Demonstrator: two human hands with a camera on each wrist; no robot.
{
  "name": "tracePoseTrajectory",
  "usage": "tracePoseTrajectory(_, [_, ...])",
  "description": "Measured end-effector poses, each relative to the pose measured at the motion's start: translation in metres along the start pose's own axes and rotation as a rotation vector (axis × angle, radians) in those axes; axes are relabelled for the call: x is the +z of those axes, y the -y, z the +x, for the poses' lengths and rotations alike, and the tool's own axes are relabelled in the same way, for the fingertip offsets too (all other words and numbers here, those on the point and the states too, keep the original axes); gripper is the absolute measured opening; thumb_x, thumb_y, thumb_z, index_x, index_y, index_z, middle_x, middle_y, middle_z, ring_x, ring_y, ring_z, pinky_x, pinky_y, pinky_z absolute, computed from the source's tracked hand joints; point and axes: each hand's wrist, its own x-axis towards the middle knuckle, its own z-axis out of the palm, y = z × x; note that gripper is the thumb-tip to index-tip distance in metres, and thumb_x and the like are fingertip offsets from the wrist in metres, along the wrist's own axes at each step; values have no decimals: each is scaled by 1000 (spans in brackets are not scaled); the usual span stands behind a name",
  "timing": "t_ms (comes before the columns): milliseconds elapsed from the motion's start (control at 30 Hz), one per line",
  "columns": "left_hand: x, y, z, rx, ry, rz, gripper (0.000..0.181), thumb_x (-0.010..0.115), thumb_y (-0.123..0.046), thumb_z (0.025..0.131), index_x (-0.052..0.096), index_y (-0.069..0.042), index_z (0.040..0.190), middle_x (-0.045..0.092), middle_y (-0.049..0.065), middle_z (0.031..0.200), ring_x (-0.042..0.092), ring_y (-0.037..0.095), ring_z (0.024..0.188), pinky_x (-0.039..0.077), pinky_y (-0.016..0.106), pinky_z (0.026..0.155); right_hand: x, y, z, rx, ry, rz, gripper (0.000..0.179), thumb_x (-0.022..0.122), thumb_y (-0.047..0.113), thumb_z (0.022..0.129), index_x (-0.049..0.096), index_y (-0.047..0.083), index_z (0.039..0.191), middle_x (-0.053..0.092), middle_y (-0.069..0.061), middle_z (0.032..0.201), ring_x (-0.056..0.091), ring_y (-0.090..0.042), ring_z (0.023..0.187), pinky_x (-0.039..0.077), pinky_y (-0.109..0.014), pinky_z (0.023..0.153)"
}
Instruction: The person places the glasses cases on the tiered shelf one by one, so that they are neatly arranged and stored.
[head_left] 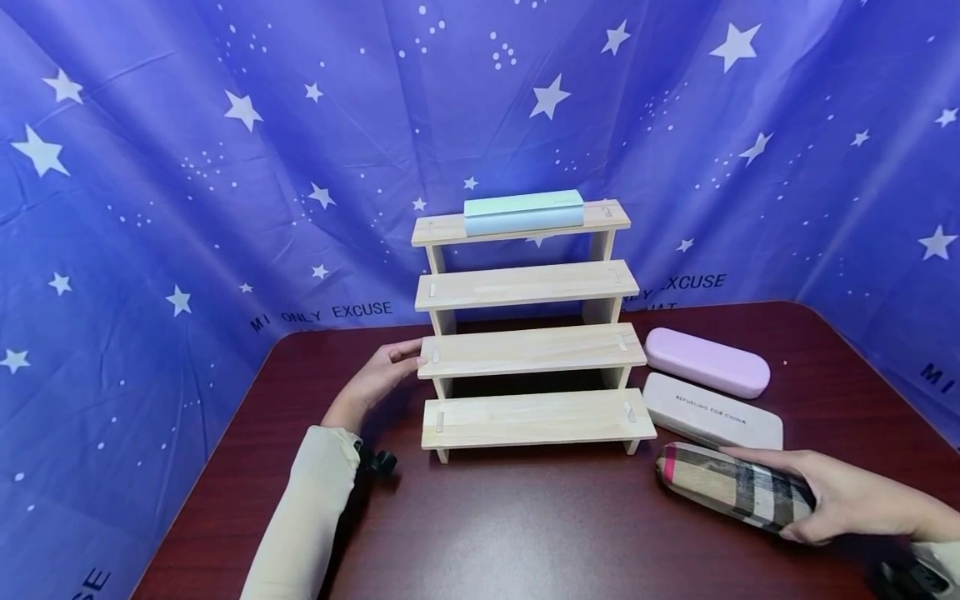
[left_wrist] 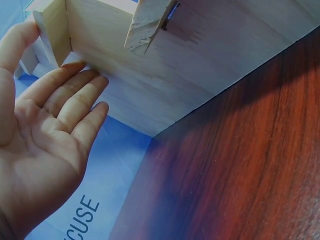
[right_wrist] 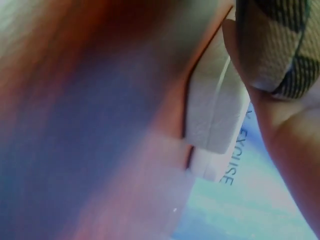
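Tan case (head_left: 733,487) pinched in right grip (head_left: 849,497); left grip (head_left: 380,375), fingers extended, touches rack (head_left: 532,353). Pick-up seems in hand; next move should clear white case (head_left: 712,410) beyond right grip.

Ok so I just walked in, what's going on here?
A person's right hand is holding a plaid glasses case by one end, in front of a white glasses case and a lilac glasses case. Those two lie on the table to the right of a four-step wooden stand. The left hand touches the stand's left side at the second step from the bottom. A mint-and-blue case sits on the top step.
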Motion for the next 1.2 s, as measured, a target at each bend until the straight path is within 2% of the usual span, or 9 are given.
tracePoseTrajectory(133, [0, -1, 0, 4, -2, 4, 52, 54, -5, 90, 38, 13, 137, 45, 33, 132, 58, 3, 98, 44, 22, 90, -5, 5, 9, -39, 6, -11, 91, 85, 13, 54, 47, 5, 137, 50, 11, 136, 47, 5, 109, 37, -6, 81])
tracePoseTrajectory(267, [0, -1, 0, 3, -8, 21, 52, 54, -5, 90, 38, 13, 136, 46, 33, 131, 57, 2, 97, 44, 20, 89, -9, 10, 18, -74, 27, 29, 90, 84, 11, 55, 47, 4, 137, 50, 7, 137, 47, 3, 111, 38, -7, 82])
tracePoseTrajectory(400, [1, -3, -2, -4, -11, 27, 52, 54, -5, 90, 39, 13, 136, 46, 33, 132, 58, 2, 97, 44, 25, 92, -14, 14, 31, -112, 47, 67, 90, 84, 11, 56, 46, 3, 137, 52, 4, 136, 47, 1, 113, 36, -7, 85])
tracePoseTrajectory(533, [1, -4, -1, -9, -4, 28, 52, 54, -6, 90, 39, 11, 137, 45, 32, 133, 58, 3, 98, 43, 31, 95, -23, 21, 47, -114, 70, 98, 88, 84, 12, 59, 46, 5, 138, 53, 4, 133, 51, -2, 106, 40, -11, 81])
tracePoseTrajectory(600, [0, -4, 0, -9, -2, 33, 52, 55, -6, 90, 39, 11, 137, 46, 32, 133, 58, 3, 98, 43, 30, 95, -28, 26, 55, -94, 79, 110, 87, 84, 12, 59, 46, 6, 138, 55, 5, 131, 53, -3, 102, 43, -14, 80])
tracePoseTrajectory(733, [0, -5, 0, -10, -1, 50, 52, 55, -7, 90, 40, 10, 137, 47, 32, 131, 58, 3, 97, 44, 25, 92, -40, 31, 73, -115, 99, 130, 88, 83, 11, 60, 45, 6, 138, 55, 6, 128, 55, -5, 96, 45, -16, 76])
tracePoseTrajectory(833, [-1, -5, -1, -11, 2, 58, 52, 56, -8, 90, 41, 10, 137, 48, 31, 131, 57, 2, 98, 44, 21, 90, -50, 34, 87, -164, 117, 137, 89, 83, 9, 61, 41, 4, 140, 52, 4, 125, 53, -5, 91, 45, -18, 69])
tracePoseTrajectory(1000, [-2, -6, -1, -17, 4, 66, 52, 55, -8, 91, 40, 10, 137, 46, 30, 134, 56, 3, 101, 43, 21, 91, -70, 42, 113, -161, 131, 108, 90, 83, 8, 61, 42, 6, 141, 57, 6, 115, 54, -5, 86, 45, -19, 67])
tracePoseTrajectory(1200, [-3, -7, 0, -33, 4, 112, 52, 56, -9, 91, 41, 8, 138, 47, 28, 134, 54, 3, 103, 41, 24, 94, -87, 41, 143, -106, 163, 99, 89, 83, 8, 63, 42, 8, 141, 60, 8, 104, 55, -5, 81, 47, -21, 65])
